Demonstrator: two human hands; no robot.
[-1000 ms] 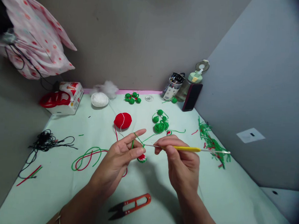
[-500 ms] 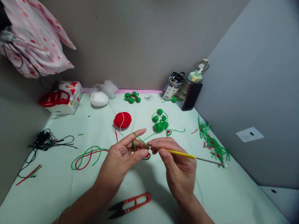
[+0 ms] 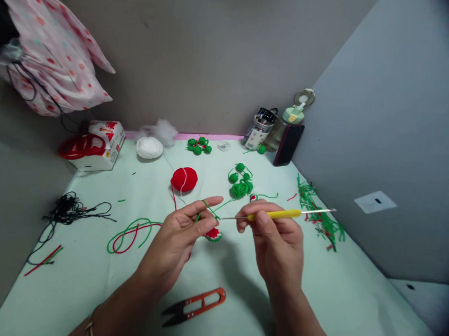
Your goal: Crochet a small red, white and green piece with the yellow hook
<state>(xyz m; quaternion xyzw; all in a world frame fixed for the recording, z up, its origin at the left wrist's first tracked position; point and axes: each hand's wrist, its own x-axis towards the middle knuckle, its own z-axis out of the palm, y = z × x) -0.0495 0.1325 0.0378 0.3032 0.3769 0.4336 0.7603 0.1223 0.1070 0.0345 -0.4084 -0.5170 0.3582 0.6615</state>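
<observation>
While left fingers [image 3: 201, 228] pinch it, the crocheted piece [image 3: 214, 234] hangs — below them.

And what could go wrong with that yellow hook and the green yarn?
The hook, in the right hand, has its tip close to the left hand, so it might poke it. The green yarn around that hand's raised finger could slip off. The snips point their blades toward the left forearm, which might brush them.

The person's left hand [image 3: 178, 231] pinches, index finger [image 3: 216, 200] stretched out. The right hand [image 3: 281, 236] faces it, thumb pressed toward curled fingers.
</observation>
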